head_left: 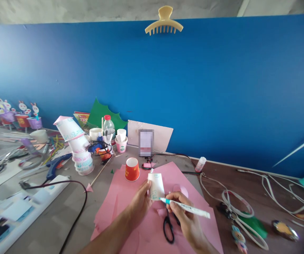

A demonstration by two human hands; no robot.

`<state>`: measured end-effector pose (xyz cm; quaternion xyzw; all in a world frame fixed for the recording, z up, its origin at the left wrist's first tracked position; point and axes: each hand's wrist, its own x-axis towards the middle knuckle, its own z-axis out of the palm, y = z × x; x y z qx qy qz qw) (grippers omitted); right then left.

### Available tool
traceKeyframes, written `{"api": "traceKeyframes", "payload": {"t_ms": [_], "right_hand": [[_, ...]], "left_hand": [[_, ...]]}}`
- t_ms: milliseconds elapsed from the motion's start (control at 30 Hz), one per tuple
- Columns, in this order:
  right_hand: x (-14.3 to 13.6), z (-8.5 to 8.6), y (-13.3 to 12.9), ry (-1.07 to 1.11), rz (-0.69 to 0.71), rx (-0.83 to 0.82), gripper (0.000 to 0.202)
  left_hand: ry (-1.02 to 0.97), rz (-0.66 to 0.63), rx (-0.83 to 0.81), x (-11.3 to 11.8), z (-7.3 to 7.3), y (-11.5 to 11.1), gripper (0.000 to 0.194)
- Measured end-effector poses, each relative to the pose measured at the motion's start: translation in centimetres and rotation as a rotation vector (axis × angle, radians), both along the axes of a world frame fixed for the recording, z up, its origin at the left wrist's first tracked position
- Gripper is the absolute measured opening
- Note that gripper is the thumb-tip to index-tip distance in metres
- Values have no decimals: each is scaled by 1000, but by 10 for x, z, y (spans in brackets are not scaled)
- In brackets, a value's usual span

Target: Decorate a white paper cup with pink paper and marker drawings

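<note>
My left hand [141,197] is closed around the side of a white paper cup [156,185], which is tilted and carries teal marks near its ends. My right hand [182,211] grips a white marker [190,209] with a teal collar, its tip at the cup's lower edge. Both hands are above pink paper sheets [131,225]. Black-handled scissors [168,229] lie beneath my right hand, their blades partly hidden. A red paper cup [132,170] stands just beyond my left hand.
A leaning stack of decorated cups [81,155] stands left, near a blue glue gun [55,165] and a white power strip [25,215]. A glue stick [200,164] and white cables [238,204] lie right. A blue partition [194,88] rises behind.
</note>
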<state>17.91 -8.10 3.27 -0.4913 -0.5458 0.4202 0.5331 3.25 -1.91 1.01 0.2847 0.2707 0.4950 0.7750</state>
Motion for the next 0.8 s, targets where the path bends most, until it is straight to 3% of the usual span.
{"api": "traceKeyframes", "payload": {"t_ms": [800], "right_hand": [[-2,3,0,20,28,-77,41]], "left_hand": [[4,60,-35,2,3,0,36]]}}
